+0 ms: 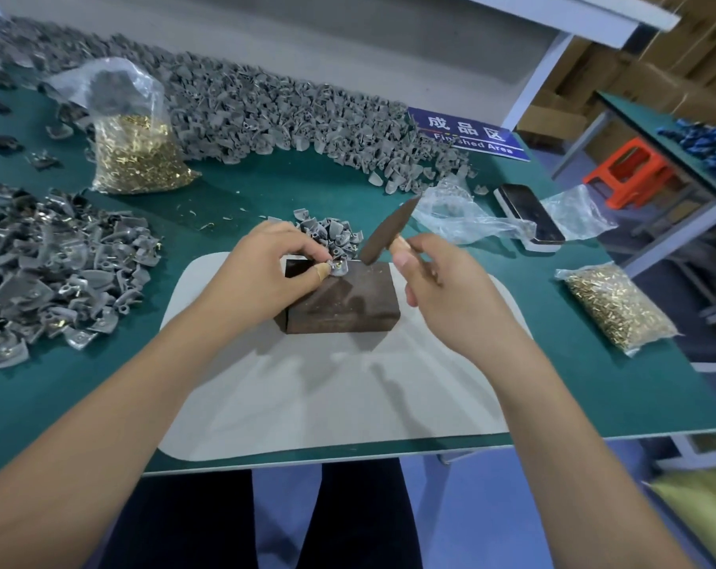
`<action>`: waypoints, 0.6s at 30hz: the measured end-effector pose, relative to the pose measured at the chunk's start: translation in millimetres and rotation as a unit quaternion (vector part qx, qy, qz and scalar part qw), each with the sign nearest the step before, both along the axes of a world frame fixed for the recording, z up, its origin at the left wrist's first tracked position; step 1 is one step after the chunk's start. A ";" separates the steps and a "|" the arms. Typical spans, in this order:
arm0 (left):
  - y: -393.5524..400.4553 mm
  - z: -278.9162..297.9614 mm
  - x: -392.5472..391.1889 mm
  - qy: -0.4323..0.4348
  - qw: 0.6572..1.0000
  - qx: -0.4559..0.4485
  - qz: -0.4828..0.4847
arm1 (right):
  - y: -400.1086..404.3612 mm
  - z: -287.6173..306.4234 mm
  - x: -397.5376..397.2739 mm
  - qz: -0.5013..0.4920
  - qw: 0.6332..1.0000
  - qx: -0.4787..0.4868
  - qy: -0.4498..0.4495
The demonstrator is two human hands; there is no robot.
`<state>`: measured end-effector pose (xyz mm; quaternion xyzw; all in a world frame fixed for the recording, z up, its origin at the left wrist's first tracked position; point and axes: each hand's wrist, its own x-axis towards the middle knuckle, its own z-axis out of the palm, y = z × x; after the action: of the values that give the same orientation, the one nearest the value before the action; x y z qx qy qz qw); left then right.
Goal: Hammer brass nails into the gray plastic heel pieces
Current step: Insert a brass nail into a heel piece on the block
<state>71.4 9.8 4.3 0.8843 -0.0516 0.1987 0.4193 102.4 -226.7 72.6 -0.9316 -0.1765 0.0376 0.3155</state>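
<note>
On the far left corner of a dark metal block (348, 301), my left hand (265, 269) pinches a gray heel piece (339, 268) with a brass nail in it. My right hand (442, 289) grips a small hammer (383, 236) by its wooden handle. The dark hammer head hangs tilted just right of the heel piece, its lower end close to the block. A small heap of gray heel pieces (331, 234) lies right behind the block.
The block sits on a white mat (327, 388) on the green table. Heel-piece piles lie left (56, 273) and along the back (265, 112). Bags of brass nails stand at back left (136, 154) and right (617, 305). A phone (530, 215) and crumpled plastic (459, 215) lie at right.
</note>
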 end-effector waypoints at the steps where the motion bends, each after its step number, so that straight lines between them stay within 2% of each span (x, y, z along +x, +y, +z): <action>1: -0.7 1.0 -0.7 -0.004 1.000 0.000 0.003 | 4.6 -1.4 -2.4 0.005 1.000 -0.014 -0.013; 9: -3.6 7.0 -3.9 -0.028 0.998 0.044 0.030 | 20.7 -7.2 -10.3 -0.016 0.994 0.001 -0.106; 15: -3.3 6.4 -2.9 -0.035 0.997 0.054 0.033 | 24.9 -10.5 -9.6 0.008 0.995 -0.039 -0.096; 18: -3.4 5.0 -1.7 -0.041 0.997 0.054 0.032 | 25.8 -13.0 -11.5 -0.013 0.992 0.022 -0.121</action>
<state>69.7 6.4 9.2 0.8980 -0.0512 0.2445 0.3623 90.9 -200.9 59.7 -0.9243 -0.2024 -0.0832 0.3127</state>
